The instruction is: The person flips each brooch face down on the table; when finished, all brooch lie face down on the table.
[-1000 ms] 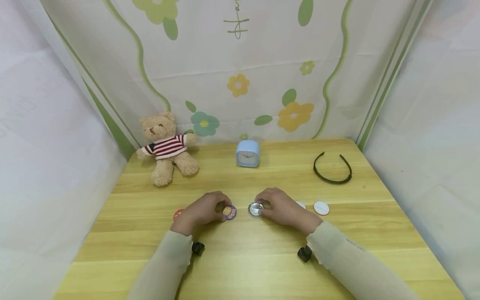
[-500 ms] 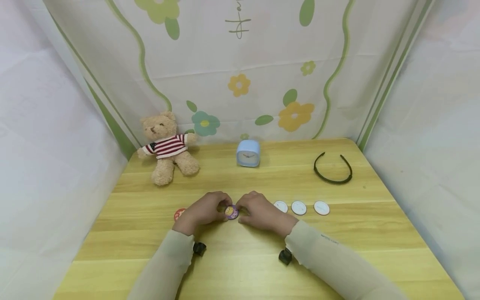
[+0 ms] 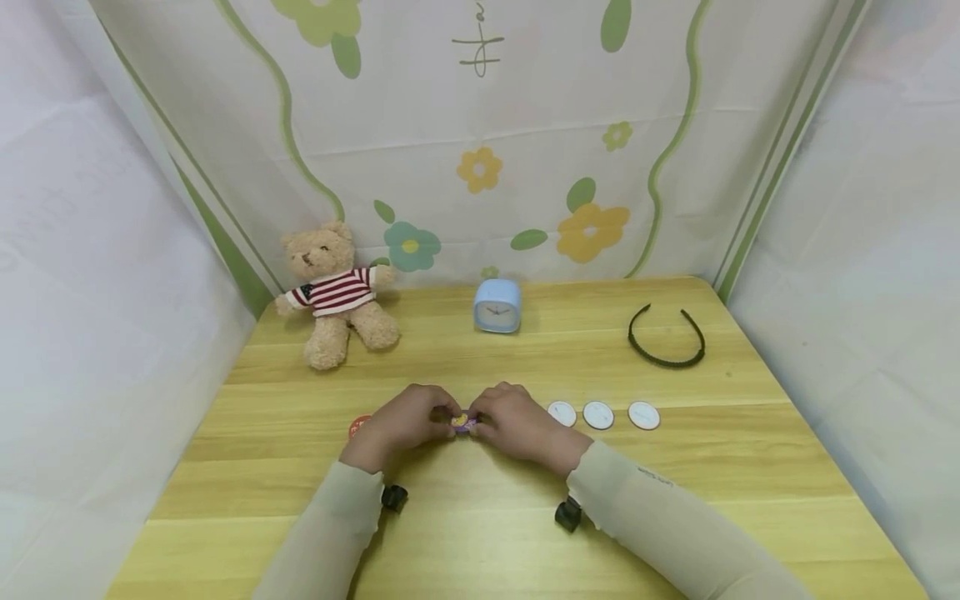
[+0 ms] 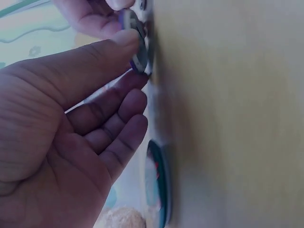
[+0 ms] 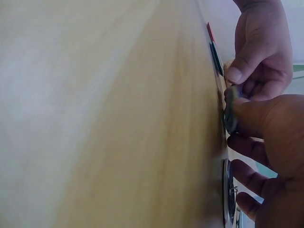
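Observation:
A purple button badge point(image 3: 462, 422) with a yellow picture is tilted up on edge between both hands, above the wooden table. My left hand point(image 3: 408, 421) pinches its left side with thumb and forefinger; in the left wrist view the other fingers are loosely bent. At the right side of the badge, my right hand point(image 3: 517, 423) pinches it too. Beneath the right hand's fingers, in the right wrist view, a badge point(image 5: 229, 192) lies with its pin back showing. A red badge point(image 3: 359, 426) is partly covered by the left hand. A green-edged badge point(image 4: 160, 183) shows in the left wrist view.
Several white-faced round badges point(image 3: 598, 415) lie in a row right of the right hand. Further back are a teddy bear point(image 3: 330, 296), a blue alarm clock point(image 3: 497, 306) and a dark headband point(image 3: 666, 362). Fabric walls enclose the table point(image 3: 480, 533) on three sides.
My right hand has let go of a silver-backed badge and moved left to the purple badge, taking hold of its right side. The purple badge has tilted; the left hand has stayed nearly still.

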A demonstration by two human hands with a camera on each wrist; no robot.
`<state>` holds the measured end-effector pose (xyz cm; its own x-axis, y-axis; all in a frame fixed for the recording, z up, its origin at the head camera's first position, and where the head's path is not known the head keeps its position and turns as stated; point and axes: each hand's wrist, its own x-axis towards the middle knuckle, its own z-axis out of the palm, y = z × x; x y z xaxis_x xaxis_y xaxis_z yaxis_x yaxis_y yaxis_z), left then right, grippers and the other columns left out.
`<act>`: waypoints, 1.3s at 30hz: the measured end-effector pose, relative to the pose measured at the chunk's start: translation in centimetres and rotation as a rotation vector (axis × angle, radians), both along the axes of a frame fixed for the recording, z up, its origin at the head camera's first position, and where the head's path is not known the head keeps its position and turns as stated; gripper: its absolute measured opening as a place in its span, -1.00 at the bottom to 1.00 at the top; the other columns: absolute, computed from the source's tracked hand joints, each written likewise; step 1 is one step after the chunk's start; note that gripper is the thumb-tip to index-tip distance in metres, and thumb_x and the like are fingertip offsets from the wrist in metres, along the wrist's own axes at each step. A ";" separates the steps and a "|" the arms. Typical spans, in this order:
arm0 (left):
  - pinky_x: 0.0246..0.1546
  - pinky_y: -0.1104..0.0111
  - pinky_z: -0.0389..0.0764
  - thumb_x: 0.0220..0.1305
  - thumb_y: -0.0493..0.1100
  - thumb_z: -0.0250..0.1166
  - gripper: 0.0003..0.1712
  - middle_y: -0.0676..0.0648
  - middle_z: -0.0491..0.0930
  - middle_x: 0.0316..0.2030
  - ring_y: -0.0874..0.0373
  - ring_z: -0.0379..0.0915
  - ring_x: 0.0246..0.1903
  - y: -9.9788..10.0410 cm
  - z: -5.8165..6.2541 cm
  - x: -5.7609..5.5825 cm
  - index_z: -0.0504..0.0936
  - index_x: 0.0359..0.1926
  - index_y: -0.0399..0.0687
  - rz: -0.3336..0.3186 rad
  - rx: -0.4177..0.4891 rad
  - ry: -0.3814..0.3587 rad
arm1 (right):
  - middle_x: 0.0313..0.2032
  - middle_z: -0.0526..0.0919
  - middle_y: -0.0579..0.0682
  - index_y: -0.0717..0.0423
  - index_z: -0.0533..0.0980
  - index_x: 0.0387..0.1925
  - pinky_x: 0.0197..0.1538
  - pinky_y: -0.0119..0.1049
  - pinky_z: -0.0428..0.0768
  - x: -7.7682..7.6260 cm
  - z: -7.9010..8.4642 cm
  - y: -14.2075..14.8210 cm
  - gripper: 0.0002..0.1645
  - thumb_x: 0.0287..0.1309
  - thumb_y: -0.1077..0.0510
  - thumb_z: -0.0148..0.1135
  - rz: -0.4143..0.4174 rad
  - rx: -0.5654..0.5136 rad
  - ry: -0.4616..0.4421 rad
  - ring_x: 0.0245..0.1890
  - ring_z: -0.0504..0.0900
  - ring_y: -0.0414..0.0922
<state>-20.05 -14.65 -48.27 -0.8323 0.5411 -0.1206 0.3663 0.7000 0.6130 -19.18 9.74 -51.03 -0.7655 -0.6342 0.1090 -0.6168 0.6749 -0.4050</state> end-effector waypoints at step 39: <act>0.15 0.16 0.66 0.35 -0.26 0.56 -0.79 0.12 0.77 -0.12 0.20 0.64 -0.06 1.0 -0.6 -0.5 0.82 -0.03 0.05 -0.016 -0.007 0.070 | -0.01 0.84 -0.09 0.00 0.78 0.02 0.20 -0.09 0.68 -0.5 -0.1 0.2 -0.77 0.38 0.11 0.49 -0.016 -0.069 0.025 0.04 0.72 -0.09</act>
<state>-20.54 -13.61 -48.88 -0.8303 0.5534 -0.0658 0.4192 0.6980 0.5806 -19.71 9.91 -51.11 -0.7717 -0.6125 0.1716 -0.6171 0.6554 -0.4355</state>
